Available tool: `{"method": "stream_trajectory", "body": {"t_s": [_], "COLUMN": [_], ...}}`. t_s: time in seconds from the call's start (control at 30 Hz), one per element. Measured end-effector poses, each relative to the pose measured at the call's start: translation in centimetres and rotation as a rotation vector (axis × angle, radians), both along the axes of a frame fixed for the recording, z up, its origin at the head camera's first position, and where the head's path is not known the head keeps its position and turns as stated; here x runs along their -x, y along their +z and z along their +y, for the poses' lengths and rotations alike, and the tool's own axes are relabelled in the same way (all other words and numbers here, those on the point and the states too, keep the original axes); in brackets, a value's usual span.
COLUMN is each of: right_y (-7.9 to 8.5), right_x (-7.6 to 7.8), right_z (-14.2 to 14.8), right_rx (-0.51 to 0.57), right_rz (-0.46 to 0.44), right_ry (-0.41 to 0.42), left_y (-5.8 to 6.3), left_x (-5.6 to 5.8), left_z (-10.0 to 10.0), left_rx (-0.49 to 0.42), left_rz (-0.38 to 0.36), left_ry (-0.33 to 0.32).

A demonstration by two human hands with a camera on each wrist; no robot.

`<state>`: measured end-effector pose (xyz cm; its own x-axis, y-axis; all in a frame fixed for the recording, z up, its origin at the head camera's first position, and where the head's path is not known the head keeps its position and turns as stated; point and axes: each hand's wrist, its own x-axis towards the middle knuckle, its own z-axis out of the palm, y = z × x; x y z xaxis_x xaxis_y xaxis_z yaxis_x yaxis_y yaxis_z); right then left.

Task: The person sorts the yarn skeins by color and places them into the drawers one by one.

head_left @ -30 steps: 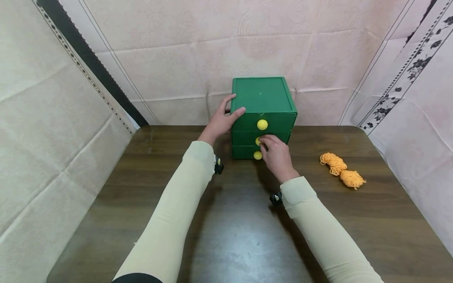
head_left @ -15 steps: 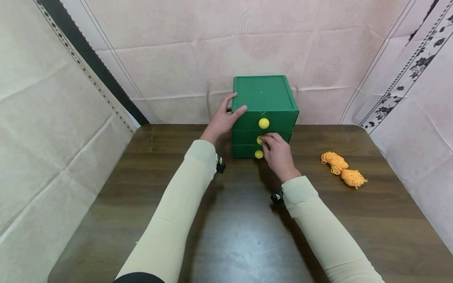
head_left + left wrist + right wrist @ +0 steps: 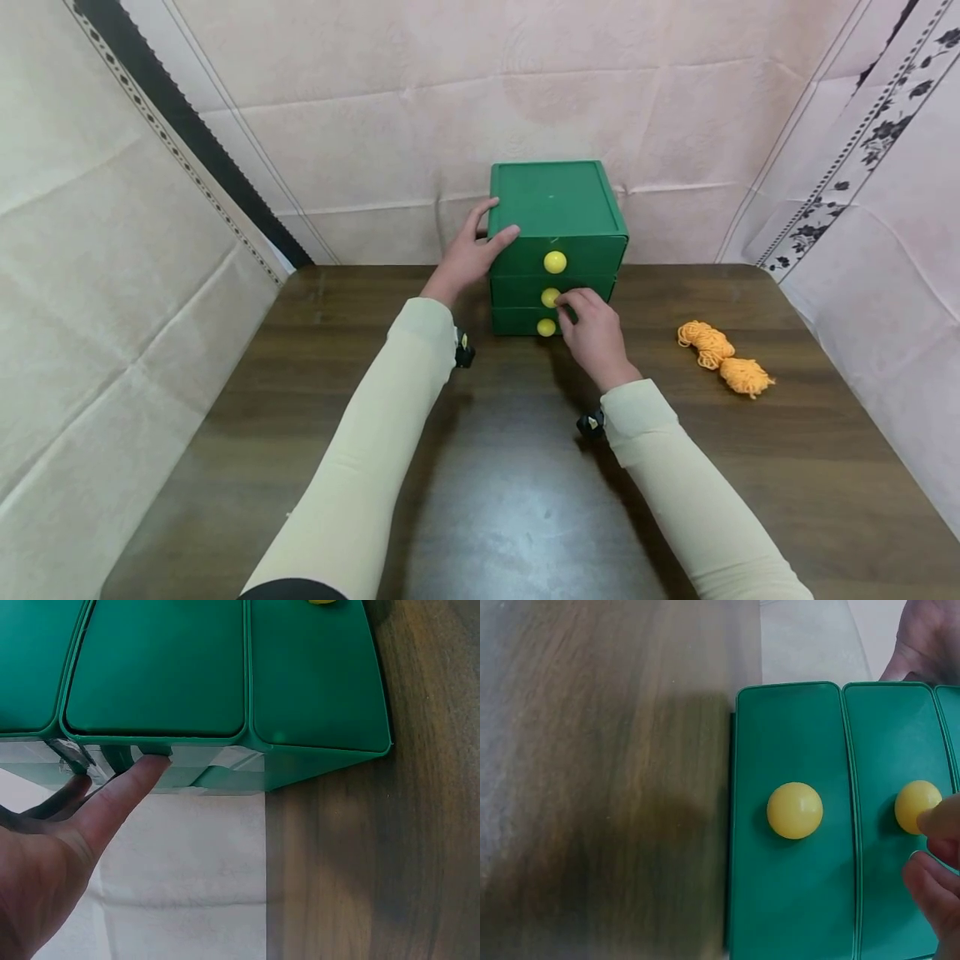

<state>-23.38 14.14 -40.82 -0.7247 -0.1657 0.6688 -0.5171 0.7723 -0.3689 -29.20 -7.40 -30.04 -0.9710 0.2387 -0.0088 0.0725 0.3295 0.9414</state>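
Observation:
A green three-drawer box point(image 3: 555, 196) stands at the back of the table, its drawer fronts level with one another. Each drawer carries a round yellow knob. The left hand point(image 3: 467, 260) rests on the box's left side with fingers spread; in the left wrist view its thumb point(image 3: 139, 787) lies against that side. At the middle drawer's knob point(image 3: 917, 806) is the right hand point(image 3: 592, 329). Its index fingertip overlaps the knob's edge, while the thumb point(image 3: 930, 889) is apart from it. Below is the bottom drawer's knob point(image 3: 794, 811), untouched.
Two small bundles of orange yarn point(image 3: 725, 358) lie on the brown wooden table point(image 3: 495, 500), right of the box. Pale patterned cloth point(image 3: 375, 125) hangs behind the table and along both sides.
The right fingers, which pinched the middle knob, have slid slightly right and off most of it, so more of the knob shows. The left hand and the box stay put.

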Motion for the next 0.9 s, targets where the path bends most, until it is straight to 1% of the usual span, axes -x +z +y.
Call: {"method": "stream_trajectory", "body": {"t_s": [0.17,0.27,0.37,0.53,0.7,0.9], "right_y": [-0.1,-0.3,-0.6,-1.2,-1.8,-2.2], "right_x": [-0.3,-0.4,-0.5,-0.3,-0.1,0.2], "right_z": [0.1,0.1,0.0,0.0,-0.2,-0.6], "right_rx": [-0.007,-0.005,0.003,0.027,0.058,0.073], "right_rz": [-0.055,-0.086,-0.119,-0.205,-0.285,-0.329], "right_ry": [-0.004,-0.009,-0.017,-0.028,-0.037,-0.037], "left_y": [0.0,-0.2,-0.1,0.1,-0.1,-0.5], "left_x": [-0.2,0.1,0.1,-0.2,0.0,0.5], "left_z": [-0.1,-0.1,-0.1,0.0,-0.1,-0.2], "left_rx": [0.009,0.013,0.007,0.005,0.005,0.025], "left_rz": [0.007,0.005,-0.002,-0.002,0.002,0.012], "left_ry": [0.001,0.002,0.003,0.004,0.002,0.004]}}
